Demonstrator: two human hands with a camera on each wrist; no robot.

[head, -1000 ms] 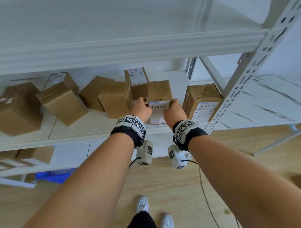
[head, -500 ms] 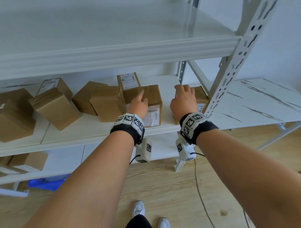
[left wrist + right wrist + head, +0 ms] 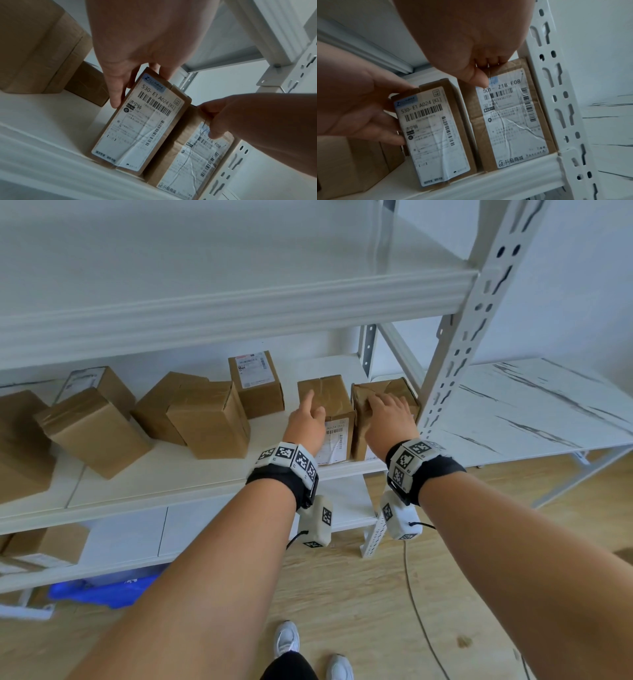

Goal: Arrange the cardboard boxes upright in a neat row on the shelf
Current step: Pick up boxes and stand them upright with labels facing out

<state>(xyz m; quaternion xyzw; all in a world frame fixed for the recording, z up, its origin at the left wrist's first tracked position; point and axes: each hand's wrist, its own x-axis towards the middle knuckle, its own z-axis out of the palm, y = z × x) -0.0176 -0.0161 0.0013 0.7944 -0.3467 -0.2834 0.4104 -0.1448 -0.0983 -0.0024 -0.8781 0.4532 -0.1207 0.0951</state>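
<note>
Two upright cardboard boxes stand side by side at the right end of the white shelf [image 3: 171, 474]. My left hand [image 3: 308, 416] holds the left one [image 3: 329, 402], which has a barcode label [image 3: 142, 129], thumb on its front edge and fingers over its top. My right hand [image 3: 383, 409] grips the top of the rightmost box [image 3: 402, 390], fingers curled over it and thumb on its crumpled label [image 3: 513, 119]. That box stands against the shelf post [image 3: 462, 337]. The two boxes nearly touch.
Further left on the shelf, an upright labelled box [image 3: 257, 385] stands at the back, and several brown boxes [image 3: 209, 419] [image 3: 96, 429] lie tilted at odd angles. An upper shelf [image 3: 205, 313] hangs close above. More boxes [image 3: 44, 546] sit on the lower shelf.
My right hand left the labelled box and went to the rightmost box. My left hand slid the labelled box right, up beside it.
</note>
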